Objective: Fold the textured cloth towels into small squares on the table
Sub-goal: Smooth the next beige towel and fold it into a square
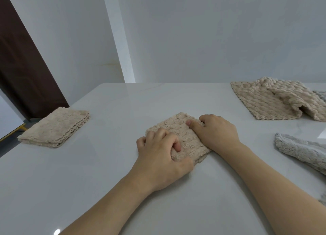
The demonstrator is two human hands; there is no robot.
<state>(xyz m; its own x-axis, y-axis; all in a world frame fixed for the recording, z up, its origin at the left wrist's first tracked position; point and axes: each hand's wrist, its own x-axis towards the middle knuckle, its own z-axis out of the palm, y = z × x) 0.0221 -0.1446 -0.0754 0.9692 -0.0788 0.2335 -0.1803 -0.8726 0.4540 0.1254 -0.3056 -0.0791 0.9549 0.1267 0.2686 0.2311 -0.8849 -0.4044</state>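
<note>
A beige textured towel (178, 129), folded into a small square, lies at the middle of the white table (109, 164). My left hand (162, 160) grips its near left corner with curled fingers. My right hand (215, 130) presses on its right side, fingers bent over the edge and the thumb flat on top. A stack of folded beige towels (56, 128) sits at the table's left edge. At the far right lies an unfolded beige towel (275, 99), partly rumpled.
A grey towel (303, 151) lies loose at the right edge, and another grey piece (321, 94) shows behind the unfolded beige one. White walls stand behind the table. A dark brown door (23, 63) is at the left.
</note>
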